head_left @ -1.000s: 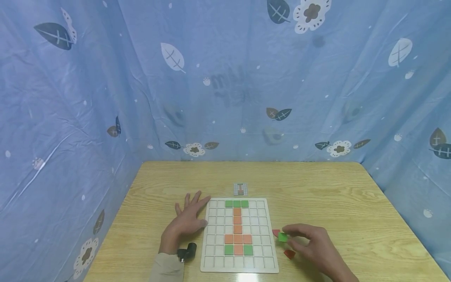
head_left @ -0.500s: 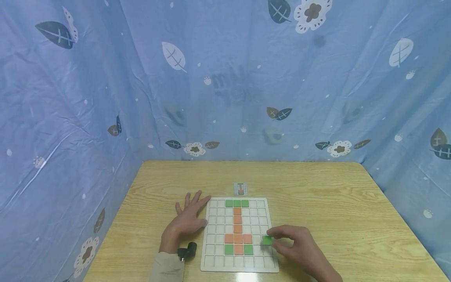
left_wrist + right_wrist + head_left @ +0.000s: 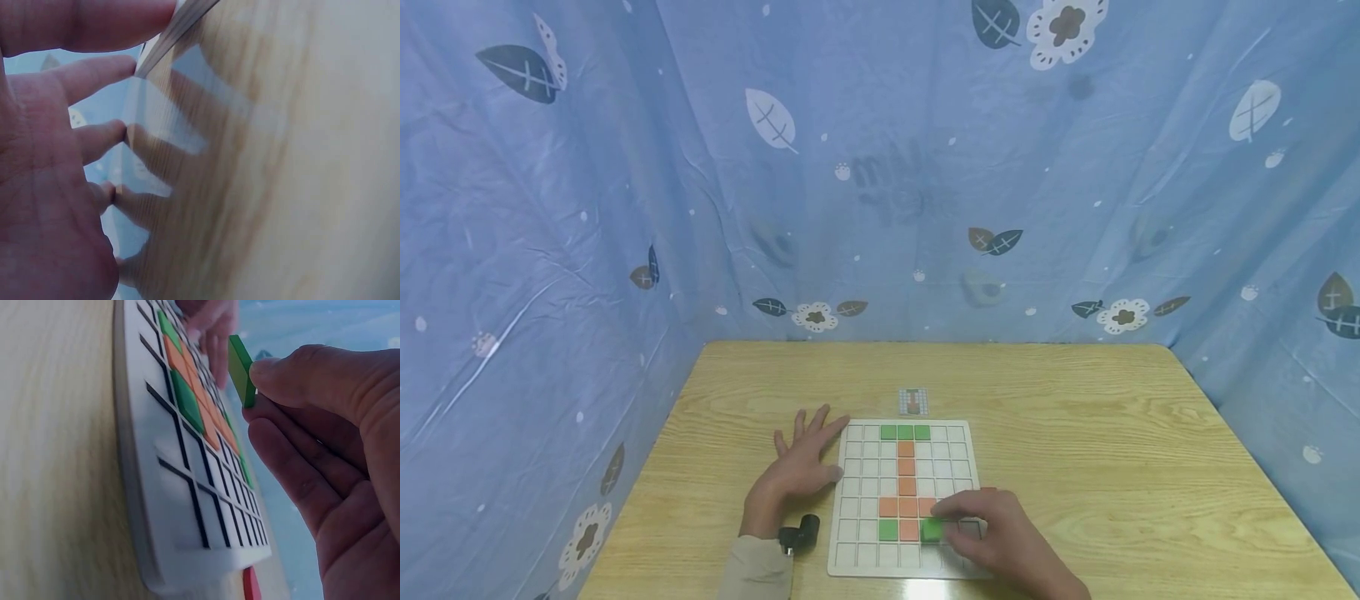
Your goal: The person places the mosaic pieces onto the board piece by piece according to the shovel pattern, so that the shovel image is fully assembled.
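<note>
Green tile (image 3: 240,369), pinched by right hand (image 3: 1000,533), hovers above board (image 3: 150,506).

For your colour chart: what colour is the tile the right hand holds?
Green tile, clearest in the right wrist view.

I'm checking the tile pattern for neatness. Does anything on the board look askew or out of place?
Nothing stands out. The orange and green tiles sit flat in the cells of the grid board. The one tile off the grid is the green tile that the right hand pinches above it. The left hand rests flat at the board's edge.
</note>
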A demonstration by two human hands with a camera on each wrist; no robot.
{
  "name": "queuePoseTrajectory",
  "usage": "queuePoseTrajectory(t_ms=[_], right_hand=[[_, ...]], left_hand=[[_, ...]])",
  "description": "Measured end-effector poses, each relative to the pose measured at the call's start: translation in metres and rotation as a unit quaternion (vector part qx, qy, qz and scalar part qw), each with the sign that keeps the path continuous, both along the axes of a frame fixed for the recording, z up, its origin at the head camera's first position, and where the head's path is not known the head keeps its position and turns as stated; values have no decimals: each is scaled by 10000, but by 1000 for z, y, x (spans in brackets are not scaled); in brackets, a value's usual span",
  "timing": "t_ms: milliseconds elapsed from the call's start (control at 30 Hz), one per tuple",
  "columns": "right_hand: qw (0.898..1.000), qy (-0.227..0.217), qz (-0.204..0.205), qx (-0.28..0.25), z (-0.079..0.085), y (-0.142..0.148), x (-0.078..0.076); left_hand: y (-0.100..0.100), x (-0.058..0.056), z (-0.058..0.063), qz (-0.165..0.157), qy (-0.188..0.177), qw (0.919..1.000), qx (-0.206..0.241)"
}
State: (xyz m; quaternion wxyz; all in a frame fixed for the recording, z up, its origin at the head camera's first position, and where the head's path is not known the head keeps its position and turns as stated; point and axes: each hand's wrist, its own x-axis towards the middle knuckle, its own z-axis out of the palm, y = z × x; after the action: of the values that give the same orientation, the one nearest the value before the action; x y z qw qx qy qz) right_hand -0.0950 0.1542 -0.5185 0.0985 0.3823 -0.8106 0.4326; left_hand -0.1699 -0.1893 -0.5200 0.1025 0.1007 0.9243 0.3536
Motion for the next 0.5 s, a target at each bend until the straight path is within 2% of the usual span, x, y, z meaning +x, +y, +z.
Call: queuePoseTrajectory(t_ms=[100,200,267,333,433,500], right_hand=[[9991,381,169,-65,-4,-6,0],[9990,320,281,-106,-7,-11,3],[9996,-57,268,-66,-8,-14,6],[9972,-725,197,30,-6,-17,10],[9868,-1604,116,164,-5,-19,15],[9807,-1940,165,202,-5,-20,17]], left_hand=[[0,0,0,-7,1,10000,1],[0,0,0,-17,-26,10000,42],[0,1,1,-14,-50,9999,92],[0,1,1,-6,-76,9999,138],[0,1,0,-2,-95,9998,165],[0,1,1,-9,-101,9998,169]])
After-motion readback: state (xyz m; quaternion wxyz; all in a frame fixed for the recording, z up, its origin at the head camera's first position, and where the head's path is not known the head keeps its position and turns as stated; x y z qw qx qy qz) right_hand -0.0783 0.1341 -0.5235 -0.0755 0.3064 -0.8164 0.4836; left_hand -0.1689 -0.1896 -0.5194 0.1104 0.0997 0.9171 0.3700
